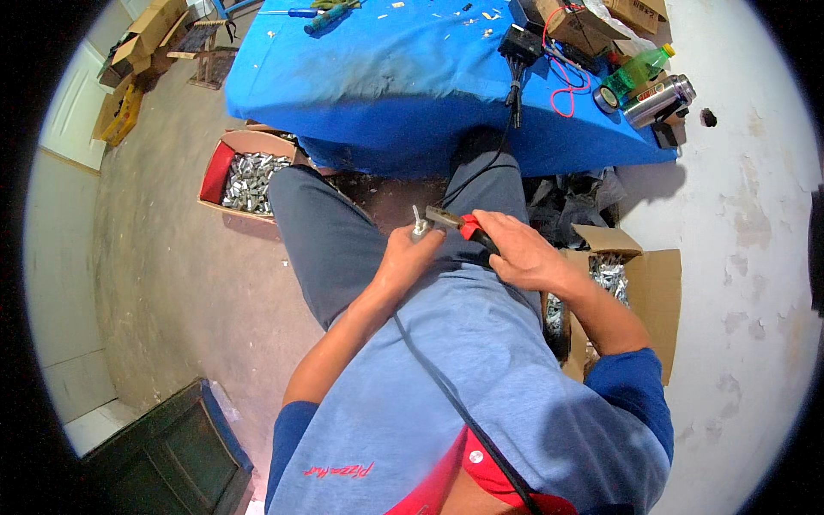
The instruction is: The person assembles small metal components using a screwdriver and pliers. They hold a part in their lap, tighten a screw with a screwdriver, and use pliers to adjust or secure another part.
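Over my lap, my left hand (407,256) is closed around a small silver metal part (419,227) with a thin pin pointing up. My right hand (520,249) grips pliers (468,227) with red and black handles. The plier jaws lie right beside the metal part; whether they touch it I cannot tell. To the left of my knee, a cardboard box (215,176) with a red inside holds many similar small metal parts (252,182). Next to my right forearm stands an open carton (654,292) with more silver pieces (609,276), partly hidden by the arm.
Ahead is a table under a blue cloth (386,94), with screwdrivers (322,19), a black adapter with cables (520,45), a green bottle (637,73) and a steel thermos (659,101). A black cable (429,360) runs across my shirt. A wall (738,240) stands at the right.
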`<state>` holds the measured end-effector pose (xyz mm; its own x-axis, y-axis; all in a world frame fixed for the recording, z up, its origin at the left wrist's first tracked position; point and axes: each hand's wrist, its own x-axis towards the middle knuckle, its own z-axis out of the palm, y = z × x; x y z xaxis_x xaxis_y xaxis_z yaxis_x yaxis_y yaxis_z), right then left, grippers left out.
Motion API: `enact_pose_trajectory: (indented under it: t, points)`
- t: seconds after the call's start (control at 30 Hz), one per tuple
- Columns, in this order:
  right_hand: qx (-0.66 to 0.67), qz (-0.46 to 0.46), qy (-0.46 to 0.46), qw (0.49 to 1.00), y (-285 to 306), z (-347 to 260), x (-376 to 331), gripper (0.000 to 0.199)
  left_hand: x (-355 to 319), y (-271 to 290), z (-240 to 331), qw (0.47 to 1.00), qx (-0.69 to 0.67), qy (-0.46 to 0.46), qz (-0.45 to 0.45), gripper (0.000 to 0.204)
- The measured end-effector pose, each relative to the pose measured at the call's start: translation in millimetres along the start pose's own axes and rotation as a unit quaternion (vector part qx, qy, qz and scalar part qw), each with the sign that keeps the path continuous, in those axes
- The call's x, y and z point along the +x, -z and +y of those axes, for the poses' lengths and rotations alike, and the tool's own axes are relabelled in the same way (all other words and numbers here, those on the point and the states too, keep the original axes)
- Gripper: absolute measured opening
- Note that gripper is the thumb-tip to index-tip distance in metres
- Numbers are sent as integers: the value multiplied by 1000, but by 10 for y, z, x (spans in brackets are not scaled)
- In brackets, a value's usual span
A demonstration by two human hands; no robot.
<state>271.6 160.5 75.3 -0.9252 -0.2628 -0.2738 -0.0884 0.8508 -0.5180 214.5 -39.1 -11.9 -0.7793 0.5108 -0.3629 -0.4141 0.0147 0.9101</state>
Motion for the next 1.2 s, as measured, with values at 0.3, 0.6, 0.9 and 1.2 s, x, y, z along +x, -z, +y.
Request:
enact_pose_trajectory:
  t: [0.3, 0.6, 0.9, 1.2]
  points:
    - [0, 6, 5, 1000, -130, -55, -101, 68, 7, 29, 38, 999, 41, 14, 0, 24]
    - [-26, 34, 12, 999, -196, -109, -107, 69, 83, 17, -149, 996, 64, -68, -6, 23]
    - [-10, 33, 17, 999, -165, -65, -132, 69, 35, -9, -31, 995, 76, -66, -14, 24]
    - [19, 37, 25, 999, -221, 29, -173, 66, 72, 9, -99, 995, 80, -60, 5, 21]
